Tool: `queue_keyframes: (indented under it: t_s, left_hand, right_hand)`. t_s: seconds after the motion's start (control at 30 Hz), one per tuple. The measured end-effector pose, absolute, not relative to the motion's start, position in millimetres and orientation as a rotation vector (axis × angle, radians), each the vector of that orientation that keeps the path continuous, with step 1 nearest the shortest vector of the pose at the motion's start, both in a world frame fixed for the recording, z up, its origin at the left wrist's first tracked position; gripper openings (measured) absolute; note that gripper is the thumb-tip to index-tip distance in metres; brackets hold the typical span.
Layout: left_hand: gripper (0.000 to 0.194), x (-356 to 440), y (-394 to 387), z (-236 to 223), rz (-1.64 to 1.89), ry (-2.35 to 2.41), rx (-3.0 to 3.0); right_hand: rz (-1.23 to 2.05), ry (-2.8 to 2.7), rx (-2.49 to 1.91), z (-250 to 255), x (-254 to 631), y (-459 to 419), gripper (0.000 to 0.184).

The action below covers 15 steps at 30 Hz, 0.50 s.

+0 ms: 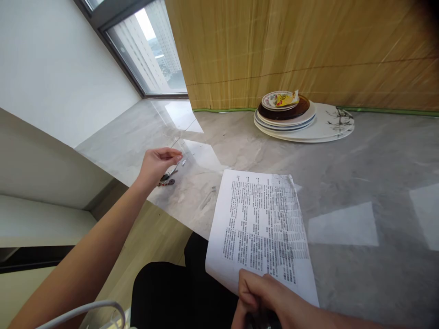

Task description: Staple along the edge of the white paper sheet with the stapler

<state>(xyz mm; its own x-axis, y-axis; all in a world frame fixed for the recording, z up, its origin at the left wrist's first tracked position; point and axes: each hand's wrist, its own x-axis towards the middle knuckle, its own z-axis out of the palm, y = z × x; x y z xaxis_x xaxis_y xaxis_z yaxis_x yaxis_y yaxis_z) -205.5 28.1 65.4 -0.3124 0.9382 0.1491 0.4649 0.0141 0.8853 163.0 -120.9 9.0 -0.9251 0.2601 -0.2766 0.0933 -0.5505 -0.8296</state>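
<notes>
My left hand (158, 165) is held over the grey marble-patterned counter with thumb and fingers pinched together; whatever may be between them is too small to make out. Just below it lie a bunch of keys (168, 180), partly covered by the hand, and a tiny whitish bit (184, 162). My right hand (262, 292) is closed at the bottom of the view, around a dark object (264, 320) mostly cut off by the frame. Its knuckles are at the near edge of printed sheets of paper (254, 219), which lie sideways on the counter and jut over its front edge.
A stack of plates (284, 123) with a yellow wrapper (286, 98) on top stands at the back, against a bamboo blind (302, 50). A window (147, 50) is at the back left. My dark-clothed legs (164, 292) and a white cable (99, 304) are below the counter edge.
</notes>
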Motion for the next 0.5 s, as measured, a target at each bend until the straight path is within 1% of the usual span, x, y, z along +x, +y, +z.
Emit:
queue_keyframes:
  t_s: [0.07,0.13,0.17,0.2,0.27,0.33,0.43,0.5]
  left_hand:
    - [0.025,-176,-3,75,1.179,1.769,1.52]
    - [0.013,-144,-40,86,1.037,1.715,1.681]
    - [0.006,-129,-58,91,0.975,1.645,1.797]
    - [0.004,-115,-75,97,0.954,1.551,1.907]
    - [0.016,-92,-103,109,0.805,1.432,2.039]
    - [0.025,-76,-121,120,0.721,1.356,2.106]
    - [0.033,-60,-137,127,0.64,1.263,2.095]
    - [0.035,-54,-144,126,0.572,1.227,2.054]
  right_hand:
    - [2.649,-1.407,-0.517,4,162,-124,0.056]
    - [2.689,-1.385,-0.466,6,163,-124,0.054]
    - [2.699,-1.378,-0.455,9,164,-123,0.053]
    - [2.669,-1.378,-0.472,13,165,-122,0.052]
    - [2.656,-1.391,-0.457,19,168,-117,0.051]
    - [2.651,-1.396,-0.431,22,170,-112,0.05]
    - [2.665,-1.425,-0.419,22,172,-111,0.049]
    - [2.652,-1.461,-0.407,21,172,-111,0.048]
